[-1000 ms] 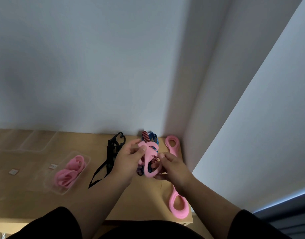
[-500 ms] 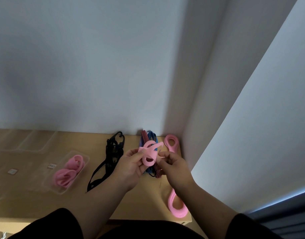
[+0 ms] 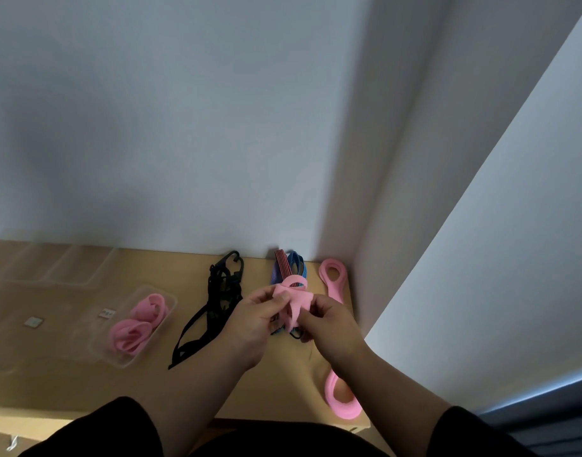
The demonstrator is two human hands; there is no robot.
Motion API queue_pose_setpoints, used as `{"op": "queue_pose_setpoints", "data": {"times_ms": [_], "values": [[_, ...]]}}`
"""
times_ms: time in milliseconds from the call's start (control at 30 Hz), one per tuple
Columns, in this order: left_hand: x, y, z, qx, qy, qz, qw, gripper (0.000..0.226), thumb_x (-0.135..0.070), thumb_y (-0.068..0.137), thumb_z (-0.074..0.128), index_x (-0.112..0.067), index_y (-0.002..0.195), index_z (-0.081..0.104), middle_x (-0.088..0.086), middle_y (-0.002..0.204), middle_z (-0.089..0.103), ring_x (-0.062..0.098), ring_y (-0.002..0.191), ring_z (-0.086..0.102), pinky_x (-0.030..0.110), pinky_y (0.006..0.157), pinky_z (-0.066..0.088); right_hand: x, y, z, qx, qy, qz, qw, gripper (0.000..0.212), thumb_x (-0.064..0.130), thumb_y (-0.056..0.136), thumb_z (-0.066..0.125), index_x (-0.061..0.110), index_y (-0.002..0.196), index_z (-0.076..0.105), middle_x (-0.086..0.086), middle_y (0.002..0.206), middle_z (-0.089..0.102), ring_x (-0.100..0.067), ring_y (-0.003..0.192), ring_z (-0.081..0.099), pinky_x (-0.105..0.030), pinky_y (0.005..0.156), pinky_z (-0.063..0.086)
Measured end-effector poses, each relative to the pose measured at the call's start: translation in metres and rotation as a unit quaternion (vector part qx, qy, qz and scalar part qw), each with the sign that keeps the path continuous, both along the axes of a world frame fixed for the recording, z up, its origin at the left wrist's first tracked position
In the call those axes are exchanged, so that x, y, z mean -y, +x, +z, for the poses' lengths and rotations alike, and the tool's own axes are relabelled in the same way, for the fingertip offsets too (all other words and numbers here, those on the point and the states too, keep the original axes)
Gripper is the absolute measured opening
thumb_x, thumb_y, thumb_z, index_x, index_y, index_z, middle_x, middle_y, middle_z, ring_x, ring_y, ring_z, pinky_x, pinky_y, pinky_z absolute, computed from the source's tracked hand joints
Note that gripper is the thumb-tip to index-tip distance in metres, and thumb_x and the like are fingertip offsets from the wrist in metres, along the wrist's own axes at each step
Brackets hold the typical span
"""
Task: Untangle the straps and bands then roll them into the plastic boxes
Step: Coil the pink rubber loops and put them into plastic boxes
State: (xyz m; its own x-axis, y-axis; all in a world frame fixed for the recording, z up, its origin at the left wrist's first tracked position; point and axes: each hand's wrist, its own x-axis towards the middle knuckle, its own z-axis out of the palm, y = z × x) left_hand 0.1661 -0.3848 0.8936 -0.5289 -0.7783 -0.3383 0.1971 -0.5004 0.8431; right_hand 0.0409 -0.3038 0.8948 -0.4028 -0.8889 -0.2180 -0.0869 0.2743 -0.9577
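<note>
Pink band point(image 3: 292, 300), half rolled, sits just right of the frame's centre, held above the surface point(image 3: 68, 384) between both hands. The left hand point(image 3: 253, 319) has its grip clamped on the coil, thumb over it, seemingly to stop it springing loose; the right hand point(image 3: 329, 321) pinches the loose tail to feed it in. Lower left, a plastic box point(image 3: 166, 319) already holds pink rolls, likely where this one goes.

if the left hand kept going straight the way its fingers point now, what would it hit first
The left hand points up and to the right, already gripping the pink band. Straight on, it would probably meet the striped red and blue straps lying on the table just behind, then the wall. Depth is hard to judge from this one view.
</note>
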Motion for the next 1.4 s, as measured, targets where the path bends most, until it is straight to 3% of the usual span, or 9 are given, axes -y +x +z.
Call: {"op": "queue_pose_setpoints", "data": {"times_ms": [100, 233, 467, 633, 800, 967, 1167, 1300, 1400], "values": [[0.001, 0.004, -0.006, 0.015, 0.008, -0.021, 1.000, 0.025, -0.020, 0.092, 0.062, -0.010, 0.113, 0.069, 0.019, 0.112, 0.072, 0.032, 0.104, 0.069, 0.047, 0.096, 0.054, 0.001, 0.000, 0.001, 0.005, -0.001, -0.018, 1.000, 0.014, 0.010, 0.093, 0.059, 0.014, 0.092, 0.073, -0.008, 0.080, 0.074, -0.017, 0.065, 0.063, -0.028, 0.061, 0.055], [-0.005, 0.008, -0.009, -0.026, 0.125, -0.064, 0.990, 0.034, -0.028, 0.101, 0.051, -0.005, 0.125, 0.060, 0.025, 0.117, 0.068, 0.039, 0.106, 0.068, 0.045, 0.089, 0.057, 0.003, 0.000, 0.005, 0.049, -0.012, -0.044, 0.998, 0.019, 0.010, 0.096, 0.054, 0.011, 0.092, 0.073, -0.013, 0.083, 0.074, -0.018, 0.066, 0.063, -0.030, 0.061, 0.054], [0.003, 0.019, -0.011, -0.037, 0.130, -0.062, 0.989, 0.028, 0.004, 0.096, 0.050, 0.009, 0.121, 0.061, 0.033, 0.117, 0.064, 0.040, 0.099, 0.069, 0.042, 0.082, 0.061, 0.004, 0.000, -0.001, 0.084, -0.002, -0.032, 0.996, 0.022, 0.015, 0.100, 0.051, 0.013, 0.110, 0.070, -0.008, 0.096, 0.075, -0.021, 0.082, 0.072, -0.031, 0.065, 0.058], [0.008, 0.027, -0.009, -0.006, 0.126, -0.047, 0.991, 0.027, 0.006, 0.094, 0.053, 0.004, 0.121, 0.059, 0.033, 0.117, 0.065, 0.037, 0.091, 0.068, 0.038, 0.072, 0.059, 0.002, 0.007, 0.004, 0.077, -0.013, 0.006, 0.997, 0.016, 0.009, 0.100, 0.053, 0.014, 0.106, 0.067, 0.001, 0.085, 0.074, -0.011, 0.071, 0.072, -0.027, 0.064, 0.059], [0.014, 0.039, -0.005, 0.024, 0.140, -0.058, 0.988, 0.026, 0.005, 0.097, 0.049, 0.004, 0.122, 0.057, 0.024, 0.100, 0.071, 0.027, 0.077, 0.068, 0.029, 0.056, 0.056, 0.004, 0.013, 0.000, 0.061, -0.005, 0.047, 0.997, 0.013, 0.014, 0.099, 0.059, 0.014, 0.111, 0.066, -0.007, 0.098, 0.074, -0.019, 0.078, 0.074, -0.028, 0.066, 0.060], [0.019, 0.049, -0.009, 0.043, 0.103, -0.026, 0.993, 0.022, 0.000, 0.098, 0.051, 0.003, 0.118, 0.059, 0.023, 0.108, 0.069, 0.032, 0.088, 0.072, 0.037, 0.068, 0.061, 0.010, 0.020, -0.007, 0.030, 0.008, 0.094, 0.995, 0.014, 0.018, 0.100, 0.060, 0.016, 0.113, 0.065, -0.004, 0.101, 0.073, -0.017, 0.081, 0.073, -0.026, 0.067, 0.059], [0.022, 0.069, -0.014, 0.085, 0.040, -0.008, 0.996, 0.044, -0.041, 0.098, 0.051, -0.005, 0.121, 0.064, 0.022, 0.118, 0.066, 0.040, 0.105, 0.067, 0.041, 0.077, 0.059, 0.025, 0.037, -0.020, 0.017, 0.051, 0.148, 0.988, 0.012, 0.021, 0.098, 0.059, 0.018, 0.109, 0.065, -0.003, 0.101, 0.072, -0.014, 0.084, 0.071, -0.024, 0.069, 0.059], [0.027, 0.100, -0.020, 0.124, -0.026, -0.053, 0.990, 0.044, -0.031, 0.081, 0.073, -0.011, 0.119, 0.067, 0.015, 0.117, 0.069, 0.033, 0.106, 0.067, 0.047, 0.094, 0.055, 0.037, 0.048, -0.029, 0.023, 0.077, 0.182, 0.980, 0.014, 0.022, 0.096, 0.063, 0.019, 0.109, 0.066, -0.004, 0.101, 0.072, -0.019, 0.088, 0.071, -0.026, 0.072, 0.059], [0.035, 0.124, -0.032, 0.134, -0.023, -0.060, 0.989, 0.037, -0.018, 0.086, 0.071, -0.012, 0.122, 0.066, 0.014, 0.118, 0.069, 0.032, 0.109, 0.067, 0.053, 0.097, 0.053, 0.049, 0.061, -0.033, 0.051, 0.096, 0.184, 0.977, 0.018, 0.023, 0.094, 0.065, 0.019, 0.112, 0.066, -0.005, 0.106, 0.071, -0.023, 0.093, 0.069, -0.027, 0.075, 0.058]]}}
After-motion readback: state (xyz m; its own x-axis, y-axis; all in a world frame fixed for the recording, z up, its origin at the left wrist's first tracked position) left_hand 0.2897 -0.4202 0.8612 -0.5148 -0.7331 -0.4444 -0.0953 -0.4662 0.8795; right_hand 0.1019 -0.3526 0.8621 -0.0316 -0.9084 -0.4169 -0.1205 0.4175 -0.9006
